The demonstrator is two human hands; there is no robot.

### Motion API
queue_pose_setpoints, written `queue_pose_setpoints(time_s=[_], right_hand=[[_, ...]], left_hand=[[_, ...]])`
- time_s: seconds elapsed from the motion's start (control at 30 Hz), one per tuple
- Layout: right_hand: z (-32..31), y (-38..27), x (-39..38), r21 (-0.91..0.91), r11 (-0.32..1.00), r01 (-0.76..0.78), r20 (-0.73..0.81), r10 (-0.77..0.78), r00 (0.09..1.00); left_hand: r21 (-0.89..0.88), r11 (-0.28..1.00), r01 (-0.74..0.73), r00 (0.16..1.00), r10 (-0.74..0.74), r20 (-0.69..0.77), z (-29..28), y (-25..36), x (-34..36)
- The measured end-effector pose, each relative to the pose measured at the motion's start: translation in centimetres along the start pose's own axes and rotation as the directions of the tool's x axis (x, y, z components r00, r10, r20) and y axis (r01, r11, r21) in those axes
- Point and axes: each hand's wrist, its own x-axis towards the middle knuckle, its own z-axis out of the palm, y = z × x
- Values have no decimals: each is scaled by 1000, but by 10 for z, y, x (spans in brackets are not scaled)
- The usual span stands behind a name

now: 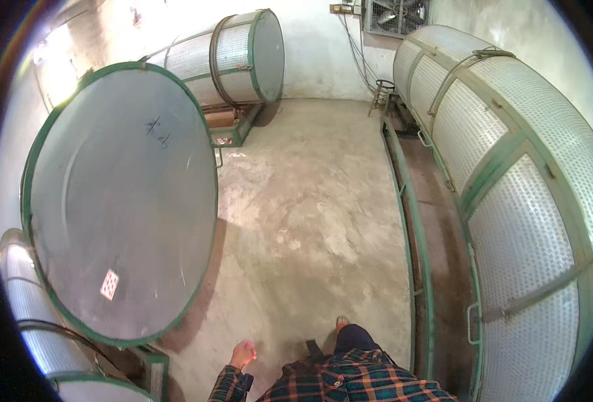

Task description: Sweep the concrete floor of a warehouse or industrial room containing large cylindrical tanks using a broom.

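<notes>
My left hand (244, 354) hangs in front of me at the lower edge, below a plaid sleeve. Its fingers are loosely bent and apart, with nothing seen in them, and it touches nothing. Closest to it stands a big drum with a flat grey metal end (129, 201) and a green rim. A small white card with red marks (109, 284) is stuck low on that end, and dark scribbles show near its top. My right hand is out of view. One of my feet (342, 322) shows on the concrete floor.
A long perforated metal drum (524, 221) with green bands lines the right side, behind a low green rail (413, 234). Another drum (236, 60) lies on a green stand at the back left. A stool (382, 90) and a wall fan (397, 15) are at the far wall.
</notes>
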Motion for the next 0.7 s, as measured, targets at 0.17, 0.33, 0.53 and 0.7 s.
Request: queue_pose_setpoints(time_s=[0.17, 0.33, 0.53, 0.7], right_hand=[[-90, -160, 75, -48, 795, 604, 80, -600, 796], [-125, -298, 109, 37, 220, 975, 183, -960, 210], [-224, -523, 175, 728, 506, 463, 361, -857, 368], [-369, -730, 106, 959, 179, 220, 125, -963, 237]], left_hand=[[489, 853, -185, 948, 286, -140, 60, 128, 86], [-3, 998, -69, 995, 69, -67, 60, 120, 137], [722, 685, -100, 992, 127, 17, 75, 103, 209], [761, 630, -154, 975, 221, 15, 79, 140, 305]])
